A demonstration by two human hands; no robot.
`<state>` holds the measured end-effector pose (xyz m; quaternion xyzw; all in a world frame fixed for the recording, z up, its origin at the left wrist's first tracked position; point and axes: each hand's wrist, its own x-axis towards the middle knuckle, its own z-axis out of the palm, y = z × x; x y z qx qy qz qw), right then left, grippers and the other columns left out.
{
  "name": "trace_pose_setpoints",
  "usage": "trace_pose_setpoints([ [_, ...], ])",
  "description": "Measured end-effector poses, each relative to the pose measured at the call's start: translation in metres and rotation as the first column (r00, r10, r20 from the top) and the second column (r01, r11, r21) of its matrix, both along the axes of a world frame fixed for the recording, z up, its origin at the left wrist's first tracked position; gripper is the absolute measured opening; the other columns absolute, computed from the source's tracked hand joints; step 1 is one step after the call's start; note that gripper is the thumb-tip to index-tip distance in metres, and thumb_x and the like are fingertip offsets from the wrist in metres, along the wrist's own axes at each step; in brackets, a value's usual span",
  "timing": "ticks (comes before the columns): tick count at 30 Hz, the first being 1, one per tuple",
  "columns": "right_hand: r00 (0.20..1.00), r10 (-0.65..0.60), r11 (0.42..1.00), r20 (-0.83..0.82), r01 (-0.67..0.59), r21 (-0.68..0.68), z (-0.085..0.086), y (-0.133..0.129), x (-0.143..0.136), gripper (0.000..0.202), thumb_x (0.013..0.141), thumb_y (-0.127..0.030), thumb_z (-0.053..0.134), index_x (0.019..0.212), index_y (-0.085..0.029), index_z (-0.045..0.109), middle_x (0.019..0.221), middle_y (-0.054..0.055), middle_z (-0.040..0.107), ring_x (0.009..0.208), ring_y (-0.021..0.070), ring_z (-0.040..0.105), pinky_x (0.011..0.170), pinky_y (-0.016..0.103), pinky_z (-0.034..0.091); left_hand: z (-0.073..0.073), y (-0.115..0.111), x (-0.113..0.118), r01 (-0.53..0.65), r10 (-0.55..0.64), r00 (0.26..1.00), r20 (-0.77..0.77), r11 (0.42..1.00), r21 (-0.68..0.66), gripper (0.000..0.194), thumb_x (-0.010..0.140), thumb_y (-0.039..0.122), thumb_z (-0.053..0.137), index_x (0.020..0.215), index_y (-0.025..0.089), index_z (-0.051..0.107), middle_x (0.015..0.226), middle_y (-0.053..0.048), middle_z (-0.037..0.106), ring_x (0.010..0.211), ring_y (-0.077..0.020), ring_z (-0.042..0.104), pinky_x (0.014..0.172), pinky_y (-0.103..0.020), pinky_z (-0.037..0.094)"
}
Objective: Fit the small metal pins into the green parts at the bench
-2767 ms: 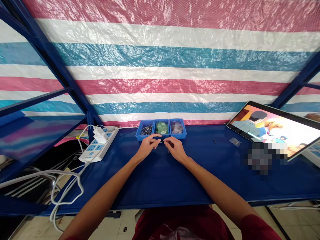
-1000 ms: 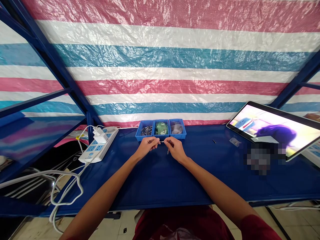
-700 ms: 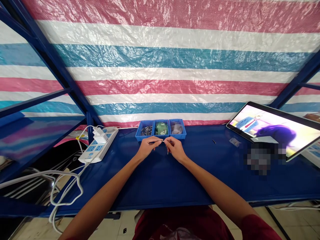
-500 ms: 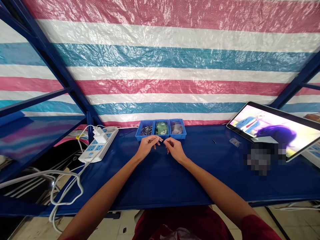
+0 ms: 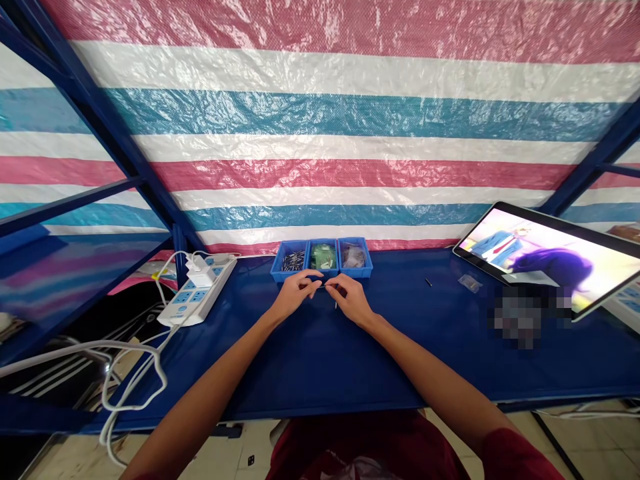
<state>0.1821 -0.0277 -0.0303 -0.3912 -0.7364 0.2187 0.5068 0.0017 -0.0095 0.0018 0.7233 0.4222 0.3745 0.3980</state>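
Over the blue table, my left hand (image 5: 296, 295) and my right hand (image 5: 349, 297) face each other with fingertips pinched. Between them runs a small thin dark rod-like piece (image 5: 323, 287), its ends in the fingers of both hands; its exact kind is too small to make out. A pale slender tip (image 5: 336, 305) shows below my right fingers. Just behind the hands stand three joined blue bins: the left bin (image 5: 277, 269) holds many dark and silver slim pieces, the middle bin (image 5: 325, 273) green-tinted bagged parts, the right bin (image 5: 357, 273) clear bagged parts.
On the left lies a white power strip (image 5: 186, 314) with plugs and trailing cables (image 5: 160, 373). To the right are a small dark rod (image 5: 429, 282), a clear plastic bag (image 5: 470, 283) and a tilted lit screen (image 5: 550, 257). Blue frame posts (image 5: 125, 143) flank a striped sheet (image 5: 320, 147).
My left fingers have shifted slightly, and the thin piece now lies nearly level between both hands. The hands otherwise stay in the same place.
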Motion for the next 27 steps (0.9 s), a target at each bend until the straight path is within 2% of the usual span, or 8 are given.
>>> trace_pose_setpoints([
  [5, 1.000, -0.002, 0.999, 0.012, 0.002, -0.037, -0.003, 0.002, -0.001, 0.021, 0.089, -0.034, 0.051, 0.080, -0.020, 0.065, 0.074, 0.003, 0.058, 0.065, 0.0147, 0.054, 0.063, 0.026, 0.044, -0.001, 0.000, 0.001, 0.004, 0.002, 0.997, 0.083, 0.998, -0.061, 0.039, 0.081, 0.044, 0.061, 0.105, 0.013, 0.063, 0.051, 0.004, 0.054, 0.043, -0.0086, 0.043, 0.045, -0.020, 0.035],
  [10, 0.988, -0.040, 0.981, -0.151, 0.010, -0.191, -0.002, 0.004, 0.000, 0.021, 0.088, -0.037, 0.051, 0.083, -0.019, 0.061, 0.071, 0.001, 0.059, 0.054, 0.0123, 0.052, 0.055, 0.025, 0.044, -0.006, 0.004, 0.003, -0.010, 0.024, 0.975, 0.220, 0.998, -0.065, 0.041, 0.073, 0.041, 0.070, 0.102, 0.012, 0.067, 0.066, -0.002, 0.063, 0.048, -0.0088, 0.048, 0.044, -0.021, 0.040],
  [15, 0.974, -0.012, 0.961, -0.228, -0.052, -0.272, -0.001, 0.003, -0.003, 0.023, 0.086, -0.041, 0.053, 0.081, -0.019, 0.059, 0.065, -0.002, 0.056, 0.049, 0.0106, 0.050, 0.052, 0.024, 0.043, -0.009, 0.003, 0.005, -0.052, 0.048, 0.975, 0.216, 0.999, 0.014, 0.028, 0.072, 0.038, 0.072, 0.085, 0.013, 0.074, 0.082, -0.006, 0.067, 0.048, -0.0068, 0.048, 0.046, -0.022, 0.042],
  [19, 0.984, -0.019, 0.965, -0.177, -0.028, -0.261, -0.002, 0.002, -0.004, 0.025, 0.086, -0.041, 0.052, 0.080, -0.019, 0.061, 0.066, -0.001, 0.058, 0.050, 0.0110, 0.051, 0.051, 0.023, 0.041, -0.008, 0.003, 0.007, -0.046, 0.047, 0.972, 0.228, 0.999, -0.010, 0.034, 0.077, 0.043, 0.066, 0.088, 0.012, 0.072, 0.087, -0.009, 0.069, 0.057, -0.0119, 0.054, 0.047, -0.023, 0.045],
  [22, 0.980, -0.116, 0.973, -0.160, 0.079, -0.218, 0.001, 0.001, -0.002, 0.026, 0.087, -0.040, 0.050, 0.081, -0.018, 0.063, 0.069, 0.001, 0.061, 0.055, 0.0128, 0.053, 0.052, 0.024, 0.042, -0.007, 0.004, 0.004, -0.038, 0.038, 0.985, 0.168, 0.999, -0.004, 0.040, 0.083, 0.046, 0.058, 0.098, 0.011, 0.070, 0.081, -0.009, 0.068, 0.058, -0.0132, 0.054, 0.046, -0.023, 0.044],
  [24, 0.972, -0.164, 0.971, -0.167, 0.130, -0.200, 0.003, 0.002, 0.000, 0.026, 0.087, -0.039, 0.049, 0.083, -0.018, 0.064, 0.072, 0.002, 0.062, 0.059, 0.0140, 0.054, 0.053, 0.024, 0.043, -0.007, 0.006, 0.000, -0.044, 0.041, 0.998, 0.050, 0.997, 0.062, 0.040, 0.086, 0.046, 0.054, 0.100, 0.013, 0.071, 0.081, -0.007, 0.067, 0.057, -0.0126, 0.053, 0.049, -0.023, 0.043],
  [27, 0.969, -0.184, 0.971, -0.164, 0.153, -0.182, 0.005, 0.002, 0.003, 0.026, 0.088, -0.038, 0.048, 0.087, -0.018, 0.065, 0.075, 0.003, 0.063, 0.062, 0.0151, 0.056, 0.056, 0.025, 0.044, -0.006, 0.007, -0.004, -0.008, 0.025, 0.995, -0.101, 0.986, 0.166, 0.035, 0.086, 0.044, 0.055, 0.100, 0.016, 0.072, 0.084, -0.006, 0.067, 0.068, -0.0161, 0.057, 0.060, -0.025, 0.045],
])
